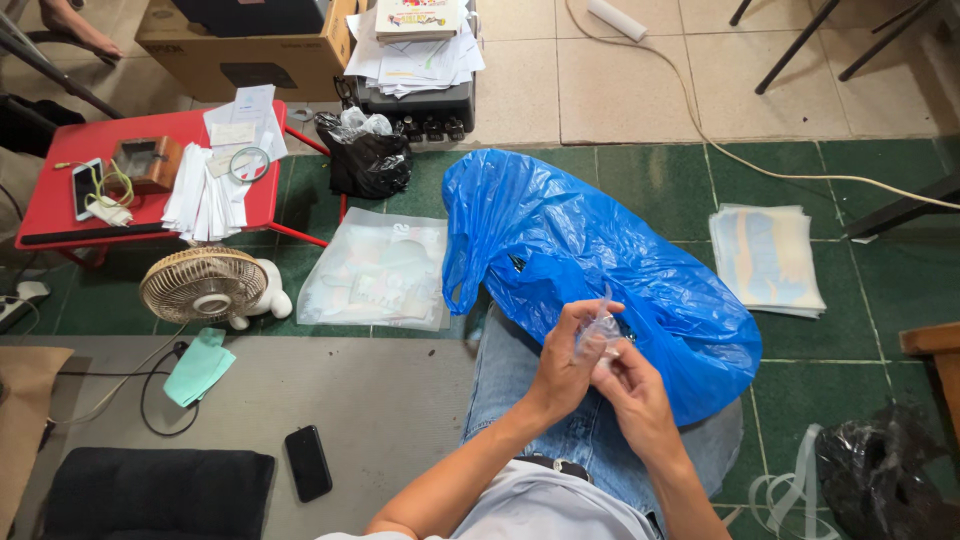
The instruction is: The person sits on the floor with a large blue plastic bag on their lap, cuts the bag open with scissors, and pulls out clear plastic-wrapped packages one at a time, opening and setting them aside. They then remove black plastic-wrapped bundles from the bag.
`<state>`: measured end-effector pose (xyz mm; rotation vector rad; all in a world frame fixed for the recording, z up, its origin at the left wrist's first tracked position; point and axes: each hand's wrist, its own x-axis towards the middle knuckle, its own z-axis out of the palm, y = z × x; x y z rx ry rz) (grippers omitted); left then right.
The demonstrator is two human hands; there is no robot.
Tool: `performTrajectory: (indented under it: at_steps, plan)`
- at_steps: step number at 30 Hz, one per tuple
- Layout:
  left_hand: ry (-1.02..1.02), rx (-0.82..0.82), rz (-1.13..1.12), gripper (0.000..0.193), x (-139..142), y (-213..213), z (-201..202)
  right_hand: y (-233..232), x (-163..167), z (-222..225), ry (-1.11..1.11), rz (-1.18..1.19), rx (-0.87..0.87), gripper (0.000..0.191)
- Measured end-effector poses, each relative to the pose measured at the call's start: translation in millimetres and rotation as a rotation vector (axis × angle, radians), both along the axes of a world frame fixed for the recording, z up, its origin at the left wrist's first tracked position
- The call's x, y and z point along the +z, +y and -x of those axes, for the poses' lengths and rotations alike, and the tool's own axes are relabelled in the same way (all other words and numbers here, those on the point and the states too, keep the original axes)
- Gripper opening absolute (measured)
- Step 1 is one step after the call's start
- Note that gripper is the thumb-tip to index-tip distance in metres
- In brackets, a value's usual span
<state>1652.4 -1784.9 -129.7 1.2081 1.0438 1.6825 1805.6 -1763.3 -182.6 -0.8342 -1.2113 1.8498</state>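
Above the person's lap, head view: left hand (563, 365) and right hand (632, 392) meet, fingers closed on a small clear plastic pouch (600, 330) held between them. Directly behind the hands, a large blue plastic bag (590, 250) rests on the jeans-clad legs. Left of it lie a transparent packet (378, 272), a small fan (205, 285) and a black phone (308, 462).

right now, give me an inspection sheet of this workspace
surface: green tiled floor, grey mat
job's things: small clear plastic bag held over a large blue plastic bag on the lap
clutter: red table with papers, desk fan, black phone, black bag
grippers: left hand and right hand both pinch the clear bag
cables: beige cord, black fan cable
surroundings: cardboard box, paper stack
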Motion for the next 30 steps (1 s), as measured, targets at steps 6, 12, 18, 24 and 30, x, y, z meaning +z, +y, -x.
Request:
performTrajectory:
  at_steps: [6, 12, 18, 24, 30]
  plan:
    - [0.501, 0.099, -0.229, 0.036, 11, -1, 20, 11, -15, -16, 0.216, 0.182, 0.014, 0.036]
    - [0.181, -0.065, -0.095, 0.038, 22, -11, 8, 21, -6, -10, 0.109, 0.177, -0.031, 0.035]
    - [0.582, 0.142, -0.146, 0.044, 30, -15, 14, 23, 12, -9, -0.046, -0.05, -0.111, 0.013]
    - [0.783, 0.4, -0.391, 0.049, 21, -6, 18, 12, 34, -7, -0.187, -0.294, -0.271, 0.01]
    - [-0.253, -0.505, 0.437, 0.047, -15, -25, -16, 6, 64, -9, -0.191, -0.606, -0.402, 0.016]
